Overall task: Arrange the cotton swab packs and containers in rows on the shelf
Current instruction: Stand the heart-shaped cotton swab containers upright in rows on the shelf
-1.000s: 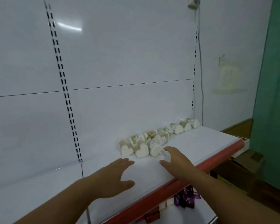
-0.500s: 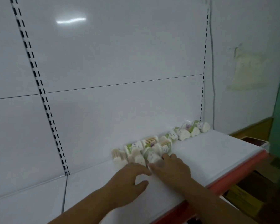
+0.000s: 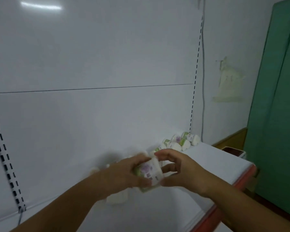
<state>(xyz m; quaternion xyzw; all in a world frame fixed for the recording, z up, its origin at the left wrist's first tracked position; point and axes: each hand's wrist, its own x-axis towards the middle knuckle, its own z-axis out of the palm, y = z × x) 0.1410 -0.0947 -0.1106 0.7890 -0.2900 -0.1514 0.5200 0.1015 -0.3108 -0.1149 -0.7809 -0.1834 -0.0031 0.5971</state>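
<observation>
A white cotton swab pack with a green and purple label is lifted above the white shelf, blurred by motion. My left hand grips its left side and my right hand grips its right side, fingers curled over the top. Another white pack lies on the shelf just below my left hand. Several more packs lie in a line along the back panel toward the shelf's right end. Others behind my hands are mostly hidden.
The shelf has a red front edge and a white back panel with slotted uprights at the left and right. A green door stands at the right, and a box sits beyond the shelf's end.
Both hands reached to the pile, closed round one pack and lifted it off the shelf toward me. The camera moved closer and turned right.
</observation>
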